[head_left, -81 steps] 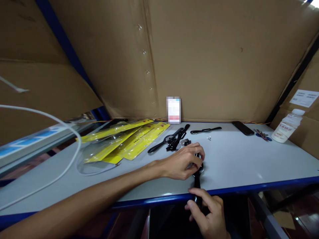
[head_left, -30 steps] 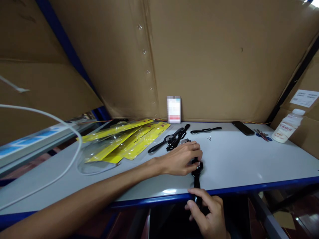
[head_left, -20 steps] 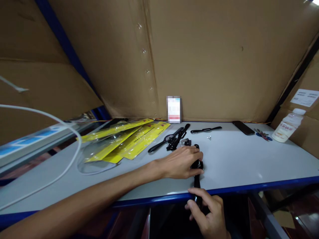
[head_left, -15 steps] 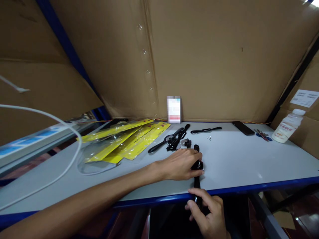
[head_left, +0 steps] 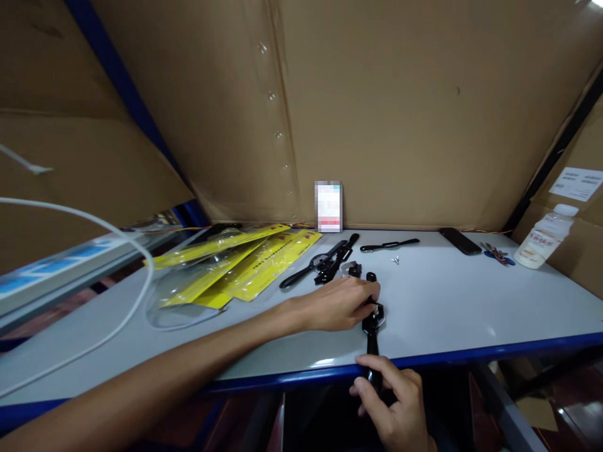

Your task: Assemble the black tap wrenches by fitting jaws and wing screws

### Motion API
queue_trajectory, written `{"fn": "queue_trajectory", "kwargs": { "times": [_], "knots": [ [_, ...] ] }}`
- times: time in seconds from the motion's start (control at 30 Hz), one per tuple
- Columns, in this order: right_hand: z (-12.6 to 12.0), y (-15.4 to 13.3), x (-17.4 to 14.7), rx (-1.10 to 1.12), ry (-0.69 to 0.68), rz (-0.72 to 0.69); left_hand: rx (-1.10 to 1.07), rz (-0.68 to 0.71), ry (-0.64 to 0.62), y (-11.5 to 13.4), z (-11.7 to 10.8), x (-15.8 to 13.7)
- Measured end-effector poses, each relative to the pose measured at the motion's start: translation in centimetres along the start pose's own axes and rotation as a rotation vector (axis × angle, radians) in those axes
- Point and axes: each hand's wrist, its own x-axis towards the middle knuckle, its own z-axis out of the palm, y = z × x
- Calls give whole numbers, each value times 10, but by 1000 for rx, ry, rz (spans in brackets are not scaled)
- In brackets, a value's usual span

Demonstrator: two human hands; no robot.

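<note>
Cardboard panels stand behind a pale grey tabletop with a blue front edge. At the middle of that edge lies a black two-handled tool, its near handle jutting past the rim and its far handle pointing toward the back edge. Right hand is half curled just off the front edge, thumb and forefinger around the near handle. Left hand, reaching across from the left, bends its fingers over the tool's far half, with the thumb at the metal-fitted centre; whether it pinches a small part is hidden. Beyond it, toward the back edge, lie a cluster of black tools and small silver pieces. Yellow packages fan out toward the left edge; a bottle stands near the right edge.
</note>
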Motion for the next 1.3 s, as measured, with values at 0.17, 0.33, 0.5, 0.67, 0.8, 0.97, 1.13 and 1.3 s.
{"fn": "queue_trajectory", "kwargs": {
  "times": [0.17, 0.33, 0.5, 0.67, 0.8, 0.97, 1.13, 1.3],
  "knots": [
    [0, -1, 0, -2, 9, -8, 26, 13, -4, 4, -1, -2],
    [0, 0, 0, -9, -4, 2, 34, 43, -9, 5, 0, -3],
    [-1, -1, 1, -4, 0, 1, 24, 140, 4, 4, 1, -2],
    [-1, -2, 1, 0, -2, 2, 22, 219, 27, 0, 3, -2],
    [0, -2, 1, -1, -6, 3, -22, 157, 78, -2, 3, 0],
    [0, -2, 0, 11, -14, 14, 53, 15, 86, 2, 4, 1],
    [0, -2, 0, 13, -23, 18, 113, 10, 63, 8, 5, 0],
    [-1, -3, 1, -14, -1, 1, 144, -77, 43, 15, 7, 0]
  ]
}}
